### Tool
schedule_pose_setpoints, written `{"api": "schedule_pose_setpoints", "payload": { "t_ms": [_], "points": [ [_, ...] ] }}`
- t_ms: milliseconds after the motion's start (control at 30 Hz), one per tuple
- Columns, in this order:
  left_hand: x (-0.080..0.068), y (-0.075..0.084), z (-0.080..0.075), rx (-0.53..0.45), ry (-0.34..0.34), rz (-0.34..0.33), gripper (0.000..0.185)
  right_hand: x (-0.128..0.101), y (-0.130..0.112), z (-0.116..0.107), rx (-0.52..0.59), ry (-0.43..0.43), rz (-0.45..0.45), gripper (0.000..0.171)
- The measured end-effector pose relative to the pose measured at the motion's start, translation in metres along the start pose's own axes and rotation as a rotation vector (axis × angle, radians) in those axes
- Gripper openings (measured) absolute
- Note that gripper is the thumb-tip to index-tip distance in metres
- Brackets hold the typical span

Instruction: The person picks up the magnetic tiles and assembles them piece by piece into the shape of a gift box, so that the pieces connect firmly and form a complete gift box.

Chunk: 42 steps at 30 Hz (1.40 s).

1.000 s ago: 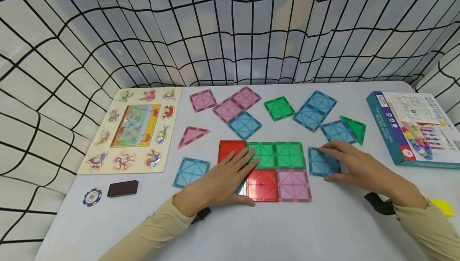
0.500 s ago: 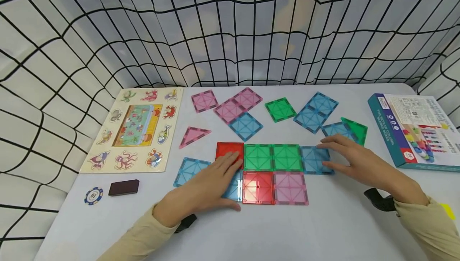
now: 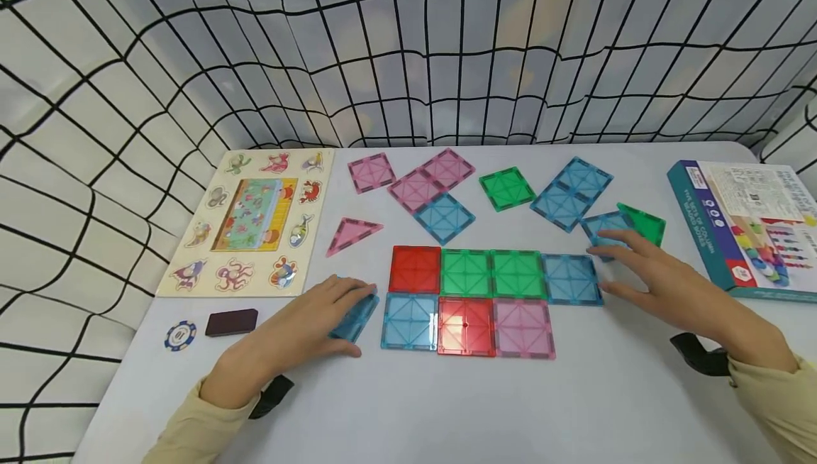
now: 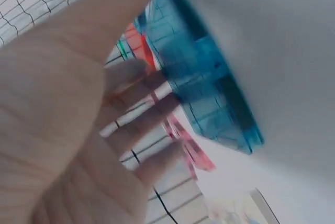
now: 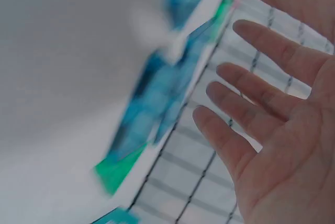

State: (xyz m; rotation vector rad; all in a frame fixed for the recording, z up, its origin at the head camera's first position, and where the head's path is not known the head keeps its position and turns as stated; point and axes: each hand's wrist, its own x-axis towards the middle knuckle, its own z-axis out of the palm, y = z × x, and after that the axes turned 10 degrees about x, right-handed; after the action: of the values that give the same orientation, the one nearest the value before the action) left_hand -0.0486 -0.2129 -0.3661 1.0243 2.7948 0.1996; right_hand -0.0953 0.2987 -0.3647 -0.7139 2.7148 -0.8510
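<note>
By the left hand [image 3: 300, 323], a blue tile [image 3: 357, 318] is pinched, just left of seven tiles [image 3: 466, 327] laid in two touching rows; the right hand [image 3: 676, 290] is held relaxed, fingers spread, near their right end. Beyond, more tiles [image 3: 447, 218] are scattered before a net [image 3: 462, 51]

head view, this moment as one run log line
left hand: holds blue tile | right hand: holds nothing | tile rows: upper four, lower three

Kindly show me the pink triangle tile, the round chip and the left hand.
Pink triangle tile [image 3: 351, 234]: head view, middle of its face.
Round chip [image 3: 181, 336]: head view, its printed centre.
Left hand [image 3: 300, 321]: head view, back of the hand.
</note>
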Motion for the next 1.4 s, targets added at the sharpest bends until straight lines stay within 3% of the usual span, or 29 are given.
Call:
{"api": "schedule_pose_setpoints", "payload": {
  "t_ms": [233,433,567,667,800,1000,1067,1167,1267,1400],
  "points": [
    [-0.009,-0.014,-0.004,-0.054,-0.012,-0.009,0.089,0.01,-0.048,0.016,-0.043,0.012,-0.201,0.048],
    [-0.001,-0.009,0.002,0.113,0.068,0.012,0.075,0.025,-0.084,0.041,-0.039,-0.079,-0.346,0.042],
    [0.007,-0.002,0.008,0.245,0.149,0.051,0.073,0.038,-0.102,0.054,0.029,-0.153,-0.375,0.037],
    [0.012,0.003,0.004,0.304,0.189,0.088,0.074,0.046,-0.113,0.064,0.1,-0.189,-0.36,0.039],
    [0.019,0.012,-0.012,0.327,0.21,0.121,0.076,0.053,-0.125,0.076,0.249,-0.22,-0.302,0.047],
    [0.047,0.052,-0.035,0.334,0.265,0.239,0.083,0.057,-0.133,0.086,0.646,-0.226,-0.143,0.055],
    [0.06,0.066,-0.035,0.368,0.318,0.291,0.085,0.057,-0.132,0.085,0.804,-0.208,-0.075,0.051],
    [0.078,0.08,-0.03,0.399,0.381,0.328,0.094,0.052,-0.123,0.077,0.905,-0.151,0.003,0.046],
    [0.087,0.085,-0.02,0.389,0.344,0.309,0.114,0.038,-0.1,0.061,0.861,-0.093,0.043,0.045],
    [0.086,0.078,-0.003,0.31,0.154,0.236,0.129,0.001,-0.05,0.033,0.775,-0.06,0.071,0.045]
  ]
}}
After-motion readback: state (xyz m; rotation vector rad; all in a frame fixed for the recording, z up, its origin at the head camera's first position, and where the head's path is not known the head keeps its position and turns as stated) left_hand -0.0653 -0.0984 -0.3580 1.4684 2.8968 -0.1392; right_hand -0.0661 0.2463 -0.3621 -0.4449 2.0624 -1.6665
